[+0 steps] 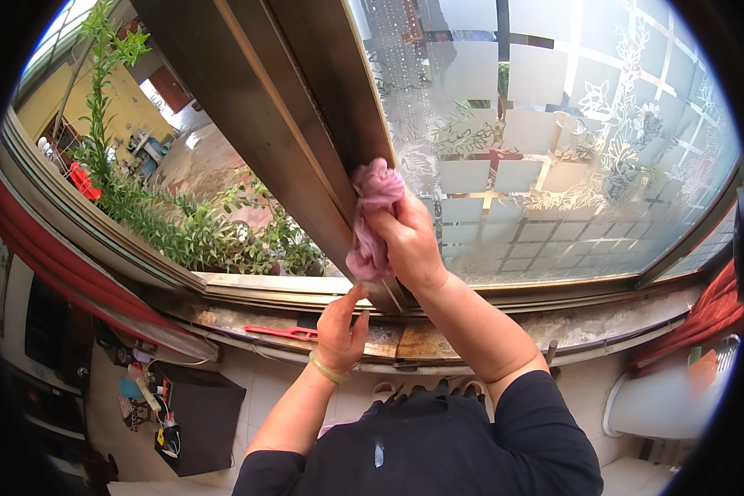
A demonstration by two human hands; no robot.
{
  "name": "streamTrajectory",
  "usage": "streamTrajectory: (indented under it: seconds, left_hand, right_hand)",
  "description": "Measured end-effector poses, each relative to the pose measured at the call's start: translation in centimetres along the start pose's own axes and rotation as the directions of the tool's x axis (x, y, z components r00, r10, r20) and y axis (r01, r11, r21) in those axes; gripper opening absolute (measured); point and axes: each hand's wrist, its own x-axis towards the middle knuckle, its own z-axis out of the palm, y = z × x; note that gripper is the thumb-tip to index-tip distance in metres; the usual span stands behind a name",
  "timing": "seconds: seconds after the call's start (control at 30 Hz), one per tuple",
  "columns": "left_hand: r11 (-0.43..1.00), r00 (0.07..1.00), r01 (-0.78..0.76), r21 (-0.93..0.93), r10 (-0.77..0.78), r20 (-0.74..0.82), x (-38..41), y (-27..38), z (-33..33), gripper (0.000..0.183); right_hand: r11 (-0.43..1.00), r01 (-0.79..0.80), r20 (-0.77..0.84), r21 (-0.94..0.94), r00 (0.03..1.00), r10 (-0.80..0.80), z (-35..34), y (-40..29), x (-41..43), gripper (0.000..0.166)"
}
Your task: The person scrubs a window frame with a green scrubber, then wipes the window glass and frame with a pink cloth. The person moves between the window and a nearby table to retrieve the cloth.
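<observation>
A crumpled pink cloth (372, 245) is gripped in my right hand (412, 239). It presses against the dark metal upright of the sliding window frame (322, 136), beside the frosted glass pane (533, 142). Lower down, my left hand (341, 332) holds nothing that I can see; its thumb stands apart from the raised fingers. Those fingertips reach the bottom of the frame, just under the cloth, and whether they touch it is unclear. A red plastic-handled tool (279, 330) lies on the worn sill (431, 338), left of my left hand. Water drops streak the glass near the upright.
Potted plants (223, 242) grow outside the opening at left. Red curtains (697, 322) hang at both sides. Behind the sill, a dark box-like cabinet (201, 418) bears cables and small items at lower left. A white-topped table (657, 403) stands at right. A pipe (372, 368) runs along the sill's edge.
</observation>
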Motion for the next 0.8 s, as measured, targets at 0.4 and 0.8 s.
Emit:
streamTrajectory:
  seconds: [0.4,0.8]
  left_hand:
    - [0.997,0.998,0.039,0.060,-0.036,-0.056,-2.0,0.0,-2.2,0.030]
    - [0.975,0.968,0.194,0.112,-0.172,-0.185,-6.4,-0.9,-4.1,0.019]
  right_hand:
    - [0.633,0.450,0.112,-0.630,0.859,-0.500,-3.3,14.5,-6.5,0.030]
    - [0.456,0.501,0.217,-0.735,0.812,-0.542,-4.2,8.7,-7.9,0.036]
